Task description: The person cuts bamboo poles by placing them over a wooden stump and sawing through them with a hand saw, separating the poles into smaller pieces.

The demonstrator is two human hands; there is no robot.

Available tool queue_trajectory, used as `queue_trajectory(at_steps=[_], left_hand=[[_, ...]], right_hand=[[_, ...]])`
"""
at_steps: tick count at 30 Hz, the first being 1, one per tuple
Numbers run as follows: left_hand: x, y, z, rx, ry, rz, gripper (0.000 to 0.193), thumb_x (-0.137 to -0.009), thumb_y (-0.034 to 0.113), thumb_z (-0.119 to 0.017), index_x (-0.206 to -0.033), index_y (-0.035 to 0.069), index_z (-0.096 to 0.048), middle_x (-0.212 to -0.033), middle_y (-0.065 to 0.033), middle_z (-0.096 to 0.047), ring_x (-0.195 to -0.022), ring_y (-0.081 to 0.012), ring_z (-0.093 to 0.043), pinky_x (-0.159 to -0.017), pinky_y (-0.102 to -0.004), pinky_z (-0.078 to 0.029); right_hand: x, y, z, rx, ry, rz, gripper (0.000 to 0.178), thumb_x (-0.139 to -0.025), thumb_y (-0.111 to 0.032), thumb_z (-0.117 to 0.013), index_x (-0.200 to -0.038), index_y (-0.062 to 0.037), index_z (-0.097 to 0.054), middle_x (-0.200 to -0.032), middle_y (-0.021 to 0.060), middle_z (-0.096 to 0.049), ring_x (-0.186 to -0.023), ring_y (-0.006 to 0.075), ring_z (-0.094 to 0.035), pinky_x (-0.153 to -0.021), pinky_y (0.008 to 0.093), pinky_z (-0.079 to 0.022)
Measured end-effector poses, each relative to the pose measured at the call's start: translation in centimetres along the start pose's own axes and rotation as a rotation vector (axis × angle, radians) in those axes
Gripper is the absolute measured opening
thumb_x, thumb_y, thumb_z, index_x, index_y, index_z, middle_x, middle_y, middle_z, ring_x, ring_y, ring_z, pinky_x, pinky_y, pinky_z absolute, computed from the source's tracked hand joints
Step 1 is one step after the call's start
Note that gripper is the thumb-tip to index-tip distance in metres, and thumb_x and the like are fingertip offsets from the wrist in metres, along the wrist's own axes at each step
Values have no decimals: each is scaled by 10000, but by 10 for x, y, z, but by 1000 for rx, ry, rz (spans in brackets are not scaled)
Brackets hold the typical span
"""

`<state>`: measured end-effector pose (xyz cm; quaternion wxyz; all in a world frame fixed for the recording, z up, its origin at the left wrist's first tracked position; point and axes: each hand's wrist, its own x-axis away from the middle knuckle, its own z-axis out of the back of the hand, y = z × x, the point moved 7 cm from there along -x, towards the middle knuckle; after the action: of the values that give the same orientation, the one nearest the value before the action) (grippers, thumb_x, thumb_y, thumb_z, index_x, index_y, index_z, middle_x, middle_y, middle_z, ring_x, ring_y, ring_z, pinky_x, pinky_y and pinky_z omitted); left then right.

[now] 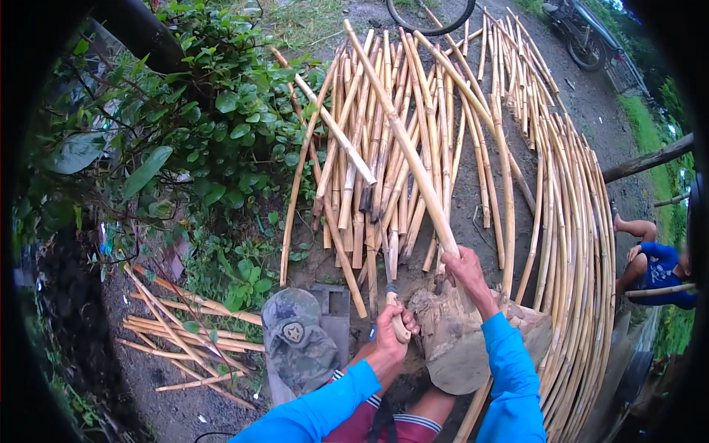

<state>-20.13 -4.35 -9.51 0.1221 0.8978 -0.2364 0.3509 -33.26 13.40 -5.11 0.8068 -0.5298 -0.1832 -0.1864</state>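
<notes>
My left hand [388,332] is closed around the pale wooden handle of a machete [389,258]. Its narrow dark blade points away from me over the ground and is hard to make out among the canes. My right hand [471,275] grips a long bamboo pole [402,136] near its close end. That pole slants far and left across the other canes, and its near end is over a cut wooden log [461,362] in front of my knees. Whether the pole rests on the log, I cannot tell.
Many bamboo poles [565,244] lie ahead and along the right. Shorter bamboo pieces [188,336] are piled at left. A camouflage cap [295,336] sits on a grey block beside me. Leafy bushes [229,148] stand left. A person in blue [659,266] sits far right; vehicles stand beyond.
</notes>
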Motion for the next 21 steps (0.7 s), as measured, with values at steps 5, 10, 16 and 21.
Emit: queue_trajectory(at_steps=[5, 10, 16, 21], left_hand=[[-1, -5, -5, -45, 59, -1, 135, -872, 185, -549, -979, 134, -484, -685, -18, -472, -597, -171, -484, -580, -346, -424], [24, 24, -17, -453, 3, -293, 149, -863, 110, -592, -968, 93, -488, -730, -3, -477, -631, -117, -480, -594, -272, -418], [81, 144, -89, -1214, -189, -260, 174, -888, 151, -639, -997, 38, -563, -797, -8, -523, -722, -78, -501, -645, -256, -426], [34, 321, -121, -1754, 28, -706, 206, -793, 231, -639, -838, 44, -565, -716, 9, -510, -643, -98, -482, -586, -282, -407]], right_hand=[[-90, 46, 6, 237, 152, 116, 436, -832, -381, -656, -1015, 16, -663, -775, 102, -640, -684, 205, -633, -581, 358, -482], [-95, 54, -25, 215, -18, -65, 596, -853, -451, -642, -1188, 43, -634, -1002, 190, -674, -894, 286, -661, -807, 385, -513], [-18, 23, -17, 330, -436, 49, 444, -885, -367, -644, -1142, -5, -657, -1023, 169, -671, -948, 280, -648, -807, 402, -512], [73, -8, 4, 448, -274, 185, 275, -866, -221, -688, -1042, -16, -638, -983, 183, -611, -957, 372, -604, -831, 434, -489]])
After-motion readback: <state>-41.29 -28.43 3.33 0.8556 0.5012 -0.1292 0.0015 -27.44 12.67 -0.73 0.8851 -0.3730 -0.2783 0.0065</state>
